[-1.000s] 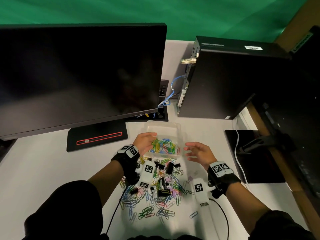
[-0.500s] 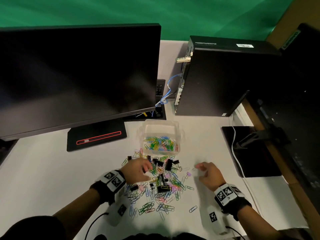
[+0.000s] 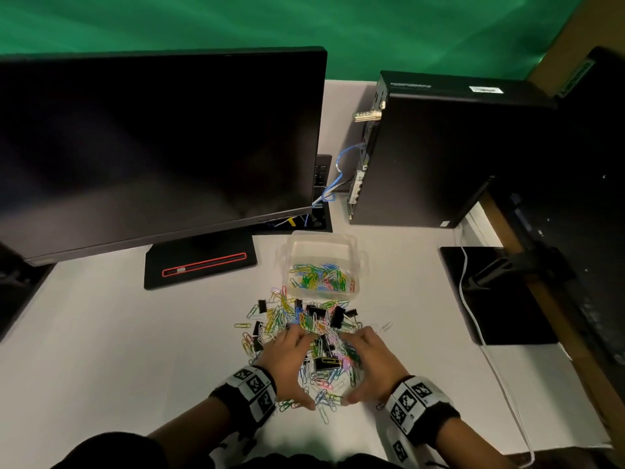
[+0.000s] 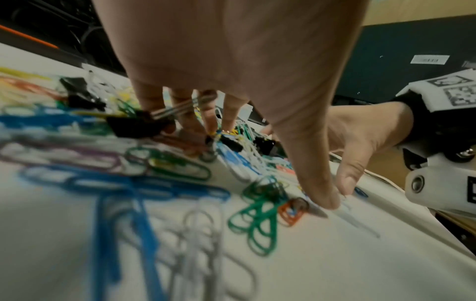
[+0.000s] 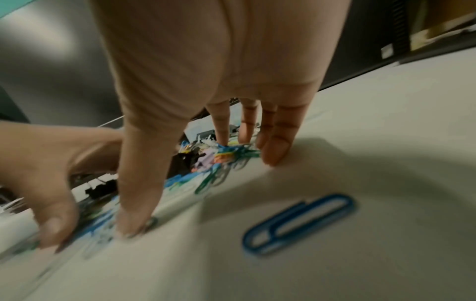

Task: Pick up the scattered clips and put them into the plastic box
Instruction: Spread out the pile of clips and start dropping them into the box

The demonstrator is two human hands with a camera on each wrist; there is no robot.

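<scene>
A dark monitor [image 3: 152,147] fills the upper left of the frame, its black base [image 3: 199,262] with a red outline resting on the white table [image 3: 84,350]. At upper right stands a black computer tower [image 3: 439,157], blue cables [image 3: 341,170] between them, green backdrop [image 3: 304,25] above

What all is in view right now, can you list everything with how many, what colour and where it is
paper clips: many, mixed colours, heaped on the table in front of the box
binder clips: several, black, mixed into the heap
plastic box: one, clear, behind the heap, some coloured clips inside
table: one, white
monitor: one, black, back left
computer tower: one, black, back right
blue cable: one, between monitor and tower
black pad: one, right edge, white cable across it
left hand: fingers spread, on the heap's left side
right hand: fingers spread, on the heap's right side
</scene>
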